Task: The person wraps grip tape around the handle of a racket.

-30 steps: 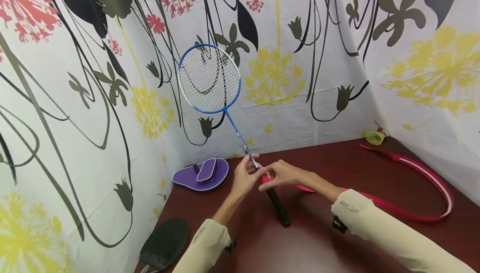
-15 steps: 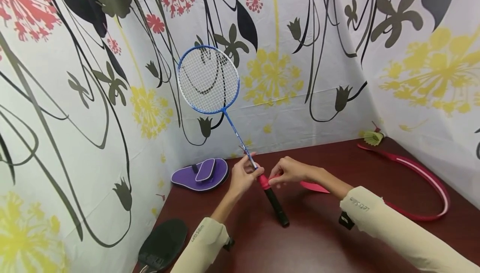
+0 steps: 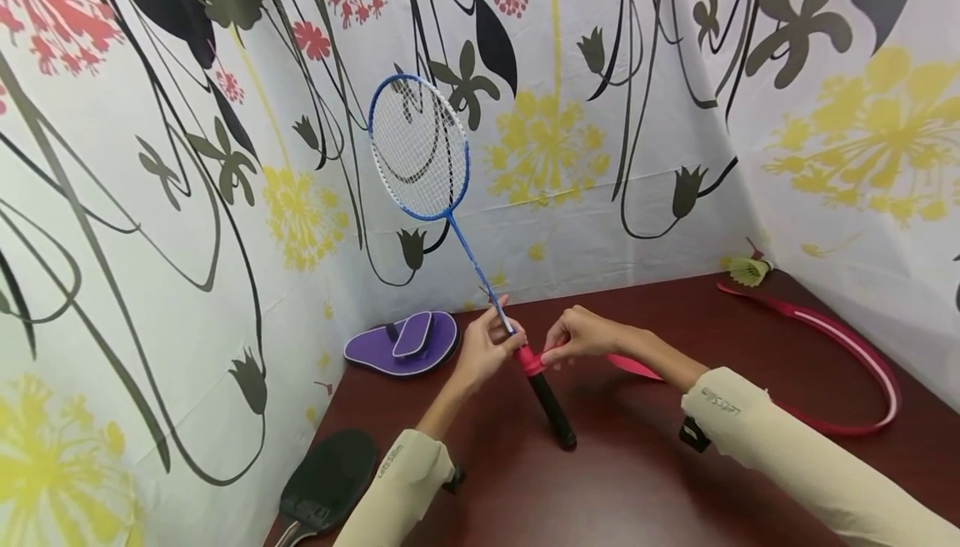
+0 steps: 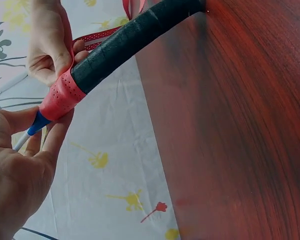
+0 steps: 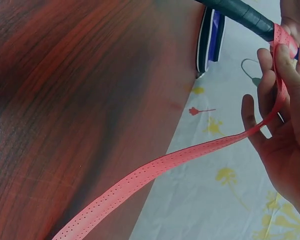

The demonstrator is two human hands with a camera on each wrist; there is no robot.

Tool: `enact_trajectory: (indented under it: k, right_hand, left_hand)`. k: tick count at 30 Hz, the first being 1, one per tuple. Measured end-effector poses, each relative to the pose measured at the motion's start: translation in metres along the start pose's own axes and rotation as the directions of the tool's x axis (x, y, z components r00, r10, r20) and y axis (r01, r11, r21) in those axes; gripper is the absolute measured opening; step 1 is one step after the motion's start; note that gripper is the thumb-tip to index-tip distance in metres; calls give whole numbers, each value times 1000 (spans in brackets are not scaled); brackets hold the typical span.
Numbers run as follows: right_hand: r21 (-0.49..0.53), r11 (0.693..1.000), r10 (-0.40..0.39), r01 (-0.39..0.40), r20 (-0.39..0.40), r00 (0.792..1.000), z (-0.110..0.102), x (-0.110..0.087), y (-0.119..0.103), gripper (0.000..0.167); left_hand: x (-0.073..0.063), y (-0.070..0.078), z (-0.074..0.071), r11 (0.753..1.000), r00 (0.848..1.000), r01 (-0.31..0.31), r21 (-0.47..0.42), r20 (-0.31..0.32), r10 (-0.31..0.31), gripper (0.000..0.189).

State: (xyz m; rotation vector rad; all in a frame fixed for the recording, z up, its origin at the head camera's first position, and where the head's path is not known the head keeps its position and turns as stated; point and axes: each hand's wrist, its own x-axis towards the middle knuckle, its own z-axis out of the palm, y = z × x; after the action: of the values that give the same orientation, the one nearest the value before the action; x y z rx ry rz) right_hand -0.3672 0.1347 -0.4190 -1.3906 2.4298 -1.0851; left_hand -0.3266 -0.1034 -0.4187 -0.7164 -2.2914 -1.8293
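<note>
A blue and white badminton racket leans up and to the left in the head view, its black handle pointing down toward the table. My left hand grips it at the lower shaft, where the handle begins. Red perforated grip tape is wound round the top of the handle in the left wrist view. My right hand pinches the loose strip of that tape between thumb and fingers, close beside the handle. From there the strip passes through the hand and trails over the table.
A purple paddle case lies at the back left, and a black table tennis paddle at the front left. The strip's far part curves over the right of the table, near a yellow shuttlecock. Patterned cloth hangs behind.
The right hand has drawn slightly away to the right from the left hand, still with the tape. The racket has turned about its length, so its head looks narrower. More red wrap shows.
</note>
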Motion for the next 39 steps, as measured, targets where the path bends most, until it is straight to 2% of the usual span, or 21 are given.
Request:
enact_trajectory:
  k: [7, 11, 16, 21, 25, 30, 33, 35, 39]
  right_hand:
    - [60, 998, 14, -15, 11, 1000, 6, 4, 3, 8]
    - [105, 993, 49, -52, 31, 998, 7, 5, 3, 16]
    - [163, 982, 84, -99, 92, 992, 8, 4, -2, 28]
    - [173, 982, 51, -80, 164, 985, 10, 6, -4, 23]
    - [140, 987, 56, -77, 150, 987, 14, 6, -6, 22]
    - [113, 991, 60, -72, 107, 993, 17, 6, -7, 20]
    - [113, 992, 55, -63, 79, 995, 20, 5, -8, 17]
    - [106, 993, 53, -59, 61, 997, 21, 5, -8, 15]
    - [84, 996, 38, -41, 31, 999, 22, 5, -8, 15]
  left_hand:
    - [-5, -1, -3, 995, 996, -19, -99, 81, 27, 80]
    - [-4, -1, -4, 991, 991, -30, -133, 125, 47, 81]
    - [-1, -2, -4, 982, 975, -52, -179, 204, 89, 84]
    - [-1, -3, -6, 980, 968, -48, -194, 233, 93, 84]
    - [-5, -6, -7, 976, 978, -35, -213, 195, 78, 81]
    - [-9, -8, -8, 975, 998, 1, -223, 63, 13, 68]
    - [-11, -9, -8, 979, 999, 31, -204, -15, -35, 59]
    - [-12, -10, -7, 982, 998, 36, -183, -52, -46, 55]
    - [-14, -10, -3, 988, 995, 6, -156, -93, -21, 55]
